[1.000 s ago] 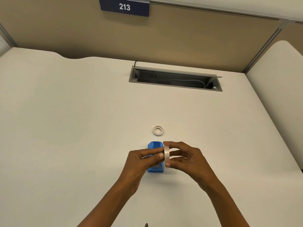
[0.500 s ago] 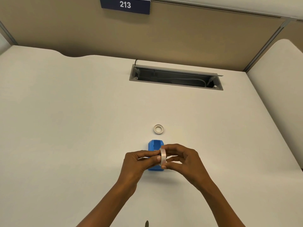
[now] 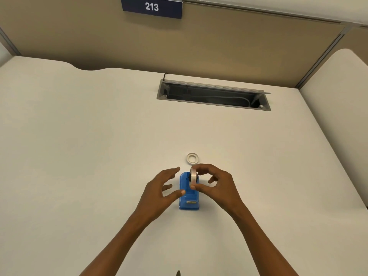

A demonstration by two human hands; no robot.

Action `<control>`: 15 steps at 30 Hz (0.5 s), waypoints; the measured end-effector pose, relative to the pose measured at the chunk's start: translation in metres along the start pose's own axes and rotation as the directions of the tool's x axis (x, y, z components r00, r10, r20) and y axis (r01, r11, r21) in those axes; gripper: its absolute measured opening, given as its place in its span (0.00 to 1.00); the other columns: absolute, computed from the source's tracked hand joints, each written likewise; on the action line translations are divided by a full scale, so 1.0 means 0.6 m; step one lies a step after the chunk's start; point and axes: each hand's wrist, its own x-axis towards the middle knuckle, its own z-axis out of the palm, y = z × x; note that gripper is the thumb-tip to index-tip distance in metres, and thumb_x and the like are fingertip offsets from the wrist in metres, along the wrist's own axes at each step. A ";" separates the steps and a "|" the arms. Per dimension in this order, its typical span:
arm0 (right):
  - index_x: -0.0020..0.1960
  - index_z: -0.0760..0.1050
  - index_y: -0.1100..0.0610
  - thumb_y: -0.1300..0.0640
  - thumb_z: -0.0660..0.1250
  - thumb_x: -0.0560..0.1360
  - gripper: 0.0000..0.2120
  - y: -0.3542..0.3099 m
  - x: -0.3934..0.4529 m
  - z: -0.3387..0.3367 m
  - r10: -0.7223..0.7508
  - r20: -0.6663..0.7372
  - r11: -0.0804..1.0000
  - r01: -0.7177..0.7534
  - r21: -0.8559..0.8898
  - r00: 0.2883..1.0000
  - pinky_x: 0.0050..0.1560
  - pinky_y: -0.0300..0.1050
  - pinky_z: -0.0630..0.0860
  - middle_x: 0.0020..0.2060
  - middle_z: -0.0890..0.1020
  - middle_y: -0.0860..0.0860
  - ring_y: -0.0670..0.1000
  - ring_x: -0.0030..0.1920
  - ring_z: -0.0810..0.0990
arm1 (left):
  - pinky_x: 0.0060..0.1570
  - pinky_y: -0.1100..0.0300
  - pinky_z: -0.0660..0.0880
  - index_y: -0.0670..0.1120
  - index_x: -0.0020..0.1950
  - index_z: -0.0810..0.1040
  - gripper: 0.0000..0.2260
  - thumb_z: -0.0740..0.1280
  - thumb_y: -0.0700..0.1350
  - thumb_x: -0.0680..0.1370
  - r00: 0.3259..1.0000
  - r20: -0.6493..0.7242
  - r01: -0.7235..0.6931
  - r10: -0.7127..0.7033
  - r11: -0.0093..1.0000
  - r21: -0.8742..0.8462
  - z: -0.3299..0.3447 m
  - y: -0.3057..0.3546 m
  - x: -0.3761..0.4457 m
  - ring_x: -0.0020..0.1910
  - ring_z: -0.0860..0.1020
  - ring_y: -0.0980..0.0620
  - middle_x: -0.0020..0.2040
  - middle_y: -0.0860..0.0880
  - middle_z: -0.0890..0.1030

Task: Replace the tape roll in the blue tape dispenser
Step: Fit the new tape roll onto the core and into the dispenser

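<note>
The blue tape dispenser (image 3: 189, 198) stands on the white desk (image 3: 79, 156), its metal cutter at the near end. My right hand (image 3: 217, 186) pinches a clear tape roll (image 3: 193, 177) upright on edge, over the dispenser's far half between its side walls. My left hand (image 3: 159, 192) is just left of the dispenser with fingers spread, holding nothing; its thumb tip lies against the dispenser's left side. A small white ring, an empty tape core (image 3: 192, 157), lies flat on the desk just beyond the dispenser.
An open cable tray slot (image 3: 213, 95) is set into the desk further back. A tan partition with a "213" sign (image 3: 152, 6) rises behind the desk. Another desk surface (image 3: 338, 108) adjoins on the right.
My left hand has let go of the tape roll and opened beside the dispenser. My right hand alone now holds the roll, moved down and away over the dispenser's far half.
</note>
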 end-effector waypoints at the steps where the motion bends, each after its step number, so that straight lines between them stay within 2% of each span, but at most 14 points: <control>1: 0.54 0.77 0.45 0.56 0.77 0.64 0.21 0.002 0.002 0.002 -0.002 -0.003 1.000 0.001 -0.009 1.000 0.45 0.36 0.71 0.51 0.83 0.42 0.42 0.52 0.79 | 0.49 0.78 0.68 0.64 0.62 0.65 0.28 0.74 0.49 0.67 0.999 0.032 0.011 -0.012 1.000 0.023 -0.002 -0.003 0.001 0.56 0.71 0.67 0.61 0.65 0.68; 2: 0.54 0.77 0.45 0.56 0.77 0.64 0.21 0.004 0.005 0.005 -0.003 -0.005 1.000 0.003 -0.015 1.000 0.45 0.36 0.71 0.51 0.83 0.43 0.42 0.52 0.79 | 0.53 0.77 0.67 0.65 0.62 0.63 0.32 0.75 0.50 0.65 0.998 0.065 0.023 -0.027 0.998 0.054 -0.002 -0.006 0.002 0.57 0.69 0.67 0.61 0.67 0.65; 5: 0.56 0.77 0.46 0.56 0.77 0.65 0.21 0.012 0.011 0.010 0.012 -0.002 1.000 -0.012 -0.029 1.000 0.44 0.35 0.71 0.53 0.82 0.44 0.43 0.52 0.79 | 0.64 0.63 0.62 0.62 0.69 0.57 0.41 0.77 0.55 0.62 0.988 0.146 0.033 -0.060 0.983 0.178 0.003 -0.016 0.003 0.64 0.62 0.62 0.66 0.66 0.59; 8: 0.58 0.77 0.48 0.55 0.77 0.65 0.22 0.022 0.016 0.012 0.037 0.005 0.998 -0.036 -0.051 0.999 0.44 0.31 0.70 0.54 0.81 0.46 0.44 0.53 0.78 | 0.64 0.65 0.55 0.60 0.71 0.52 0.45 0.76 0.56 0.62 0.977 0.205 0.016 -0.064 0.973 0.228 0.012 -0.021 0.004 0.66 0.56 0.65 0.68 0.65 0.55; 11: 0.58 0.77 0.48 0.54 0.77 0.65 0.22 0.028 0.018 0.011 0.028 0.019 0.998 -0.027 -0.057 0.999 0.42 0.28 0.70 0.54 0.81 0.45 0.42 0.53 0.78 | 0.65 0.65 0.55 0.59 0.71 0.50 0.46 0.76 0.55 0.62 0.971 0.225 0.017 -0.075 0.969 0.247 0.020 -0.028 0.007 0.71 0.56 0.60 0.73 0.59 0.55; 15: 0.56 0.77 0.47 0.56 0.77 0.64 0.22 0.031 0.022 0.012 0.009 0.036 0.999 -0.007 -0.047 0.999 0.42 0.25 0.70 0.53 0.80 0.43 0.39 0.51 0.77 | 0.64 0.65 0.56 0.63 0.67 0.49 0.43 0.76 0.53 0.64 0.973 0.220 0.021 -0.076 0.970 0.244 0.023 -0.031 0.011 0.72 0.57 0.56 0.75 0.56 0.56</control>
